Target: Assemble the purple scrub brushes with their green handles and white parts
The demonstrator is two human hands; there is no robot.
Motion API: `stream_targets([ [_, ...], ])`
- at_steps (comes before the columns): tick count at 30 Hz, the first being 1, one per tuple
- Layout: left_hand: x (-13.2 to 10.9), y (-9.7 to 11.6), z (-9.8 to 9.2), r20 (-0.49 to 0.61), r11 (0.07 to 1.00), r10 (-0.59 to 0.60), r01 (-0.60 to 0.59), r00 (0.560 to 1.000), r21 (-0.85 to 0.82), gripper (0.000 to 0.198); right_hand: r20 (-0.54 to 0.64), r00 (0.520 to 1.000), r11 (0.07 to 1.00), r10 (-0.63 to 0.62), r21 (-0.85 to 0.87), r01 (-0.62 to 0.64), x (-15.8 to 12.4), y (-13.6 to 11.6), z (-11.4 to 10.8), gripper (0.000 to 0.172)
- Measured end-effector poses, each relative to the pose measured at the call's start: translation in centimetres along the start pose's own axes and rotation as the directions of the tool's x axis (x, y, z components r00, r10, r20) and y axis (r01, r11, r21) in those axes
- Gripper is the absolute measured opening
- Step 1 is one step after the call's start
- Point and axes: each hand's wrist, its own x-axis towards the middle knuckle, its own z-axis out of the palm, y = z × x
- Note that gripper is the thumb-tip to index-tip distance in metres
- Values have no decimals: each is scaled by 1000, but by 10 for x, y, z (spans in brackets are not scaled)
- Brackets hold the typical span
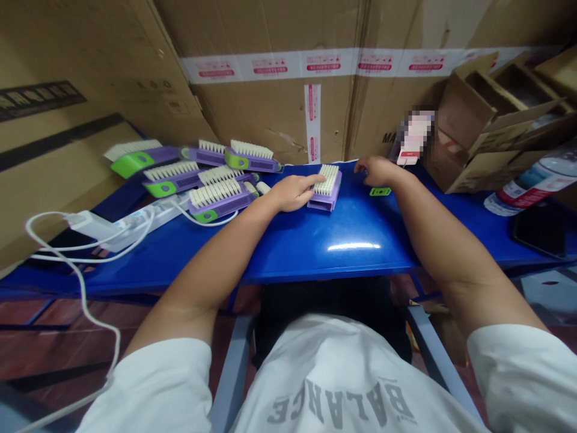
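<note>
My left hand [292, 191] rests on the blue table [342, 240], its fingers stretched onto the left side of a purple brush [326, 187] with white bristles facing up. My right hand [375, 169] lies further back and to the right, knuckles up and fingers curled down against the table; whether anything is under them is hidden. A small green plastic piece [380, 192] lies on the table just below my right wrist.
Several purple and green brushes [211, 180] are heaped at the left rear of the table. A white power strip [135, 221] with white cables runs off the left edge. Cardboard boxes [491, 120] stand behind and to the right, beside a plastic bottle [532, 183] and a dark phone [541, 231].
</note>
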Motion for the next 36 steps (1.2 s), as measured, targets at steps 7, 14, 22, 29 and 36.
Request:
stream_targets([
  [7, 4, -19, 11, -112, 983, 181, -185, 977, -23, 84, -114, 967, 973, -229, -16, 229, 17, 7, 26, 65],
  [14, 3, -25, 11, -79, 976, 204, -209, 976, -65, 84, -237, 965, 980, -114, 134, 149, 16, 3, 28, 52],
  [22, 1, -12, 1, -83, 961, 272, -276, 959, -32, 84, -54, 998, 984, 38, 174, -28, 8, -11, 18, 69],
  [29, 4, 5, 1, -94, 984, 177, -173, 980, 47, 101, -4, 997, 985, 74, 156, -72, 10, -9, 15, 54],
  [36, 3, 16, -8, -84, 967, -88, 105, 993, 232, 82, -17, 994, 994, 107, 15, -106, 7, -13, 14, 23],
])
